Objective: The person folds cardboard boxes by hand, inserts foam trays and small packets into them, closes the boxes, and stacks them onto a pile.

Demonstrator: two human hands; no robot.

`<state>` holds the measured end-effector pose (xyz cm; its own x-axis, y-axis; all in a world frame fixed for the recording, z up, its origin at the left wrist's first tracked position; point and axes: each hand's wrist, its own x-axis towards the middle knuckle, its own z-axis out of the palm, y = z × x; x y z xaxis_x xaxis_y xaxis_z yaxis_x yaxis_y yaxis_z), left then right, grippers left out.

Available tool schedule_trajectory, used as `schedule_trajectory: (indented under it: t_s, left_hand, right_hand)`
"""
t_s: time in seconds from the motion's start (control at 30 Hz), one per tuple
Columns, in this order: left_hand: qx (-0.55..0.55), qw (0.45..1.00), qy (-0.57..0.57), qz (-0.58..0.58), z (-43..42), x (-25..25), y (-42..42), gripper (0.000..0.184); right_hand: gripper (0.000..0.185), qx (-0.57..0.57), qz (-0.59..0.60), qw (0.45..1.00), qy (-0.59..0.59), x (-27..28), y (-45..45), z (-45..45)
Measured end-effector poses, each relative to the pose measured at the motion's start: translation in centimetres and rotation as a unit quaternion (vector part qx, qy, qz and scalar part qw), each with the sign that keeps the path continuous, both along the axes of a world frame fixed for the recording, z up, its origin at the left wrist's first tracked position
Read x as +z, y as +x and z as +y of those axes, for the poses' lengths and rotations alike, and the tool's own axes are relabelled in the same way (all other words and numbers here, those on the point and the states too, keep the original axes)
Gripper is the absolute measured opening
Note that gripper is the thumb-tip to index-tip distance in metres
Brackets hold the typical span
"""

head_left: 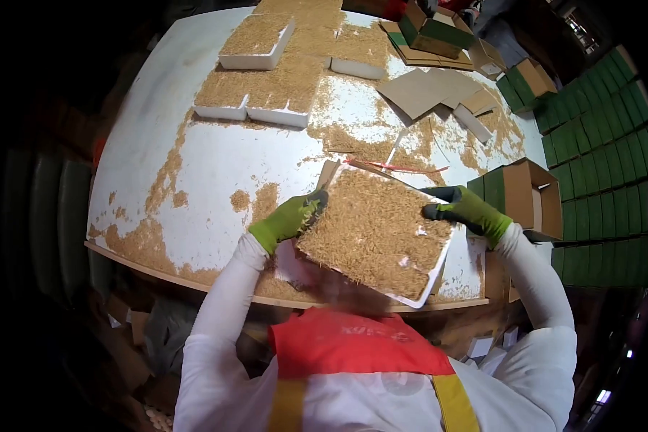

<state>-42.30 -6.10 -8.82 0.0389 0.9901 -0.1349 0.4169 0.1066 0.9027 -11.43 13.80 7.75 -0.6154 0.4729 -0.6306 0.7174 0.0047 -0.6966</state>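
Note:
A white tray (374, 230) filled with loose tan, grain-like material is tilted above the near edge of the table, between my hands. My left hand (289, 219), in a green and dark glove, grips its left side. On the right side, my right hand (469, 212), gloved the same way, holds the rim with its thumb over the top. A strip of brown cardboard (328, 175) shows behind the tray's upper left corner. Just beyond the tray, a red strap (410, 170) lies on the table. What is under the tray is hidden.
More white trays with tan material (255, 43) stand at the back of the white table (216, 158). Cardboard sheets (432, 93) lie at the back right. An open box (536, 198) stands right of my right hand, near stacked green boxes (605, 173). Another person's hand is partly visible at the top.

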Motion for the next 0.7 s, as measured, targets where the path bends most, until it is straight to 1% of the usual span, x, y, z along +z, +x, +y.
schedule_trajectory:
  t_s: [0.07,0.1,0.13,0.17,0.2,0.23,0.27,0.3,0.33,0.37,0.4,0.43,0.47,0.5,0.53,0.57,0.6,0.63,0.67,0.7]
  left_hand:
    - [0.021,0.999,-0.019,-0.032,-0.1,1.2,-0.5,0.037]
    - [0.038,0.994,-0.063,-0.081,-0.3,1.2,-0.5,0.04]
    - [0.036,0.995,-0.091,-0.034,-0.2,1.8,-0.2,0.038]
    - [0.04,0.997,-0.063,-0.009,-0.3,1.8,0.1,0.037]
    - [0.041,0.998,-0.036,0.02,-0.5,1.8,0.3,0.036]
    - [0.047,0.998,-0.027,0.024,-0.6,1.7,0.3,0.038]
    - [0.048,0.998,-0.018,0.027,-0.4,1.6,0.3,0.039]
    - [0.049,0.998,-0.01,0.029,-0.4,1.6,0.7,0.041]
    - [0.051,0.997,-0.056,0.034,-0.4,2.3,1.1,0.042]
    - [0.055,0.992,-0.102,0.041,-0.4,3.4,1.4,0.043]
    - [0.061,0.986,-0.147,0.052,-0.2,4.1,1.5,0.044]
    - [0.055,0.994,-0.039,0.083,-1.1,0.3,0.7,0.047]
    - [0.058,0.992,-0.097,0.058,-0.8,1.7,0.7,0.043]
    - [0.057,0.985,-0.157,0.034,-0.4,4.0,0.9,0.039]
    - [0.052,0.975,-0.216,0.013,0.4,5.3,1.3,0.034]
    - [0.077,0.976,-0.205,-0.002,0.6,4.5,1.2,0.036]
    - [0.017,0.976,-0.193,0.094,1.5,5.8,0.8,0.044]
    - [0.07,0.984,-0.095,0.131,3.0,5.5,0.6,0.049]
    - [0.126,0.979,0.004,0.157,4.8,5.0,0.8,0.055]
    - [0.13,0.956,0.102,0.241,8.0,7.0,2.0,0.064]
  right_hand:
    - [0.051,-0.009,-0.046,0.999,0.008,-2.3,-0.4,-0.2]
    - [0.048,0.024,0.032,0.995,0.091,-6.0,0.5,0.6]
    - [0.045,0.059,0.108,0.978,0.169,-8.6,1.2,1.3]
    - [0.044,0.098,0.079,0.963,0.238,-8.5,1.0,1.2]
    - [0.042,0.133,0.05,0.942,0.304,-8.5,0.8,0.7]
    - [0.04,0.16,0.02,0.916,0.368,-8.5,0.6,0.0]
    - [0.04,0.196,-0.046,0.881,0.427,-8.7,0.0,-1.0]
    - [0.04,0.233,-0.04,0.848,0.474,-9.4,-0.1,-1.2]
    - [0.041,0.27,-0.034,0.812,0.516,-10.0,-0.1,-1.5]
    - [0.038,0.29,-0.062,0.781,0.55,-10.3,0.0,-2.0]
    - [0.039,0.276,-0.072,0.774,0.566,-9.8,0.0,-2.8]
    - [0.039,0.26,-0.081,0.765,0.583,-8.8,0.0,-3.9]
    - [0.04,0.243,-0.091,0.757,0.599,-7.6,-0.1,-5.0]
    - [0.043,0.229,-0.16,0.834,0.475,-6.5,-0.7,-6.2]
    - [0.042,0.198,-0.091,0.851,0.478,-8.0,0.7,-7.5]
    - [0.045,0.22,-0.113,0.812,0.529,-10.0,1.0,-8.6]
    - [0.048,0.239,-0.138,0.764,0.583,-12.3,0.5,-9.0]
    - [0.048,0.236,-0.183,0.782,0.547,-14.6,-0.4,-9.1]
    - [0.047,0.238,-0.225,0.799,0.505,-15.9,-1.1,-8.6]
    - [0.042,0.268,-0.219,0.788,0.509,-14.9,-1.1,-7.9]
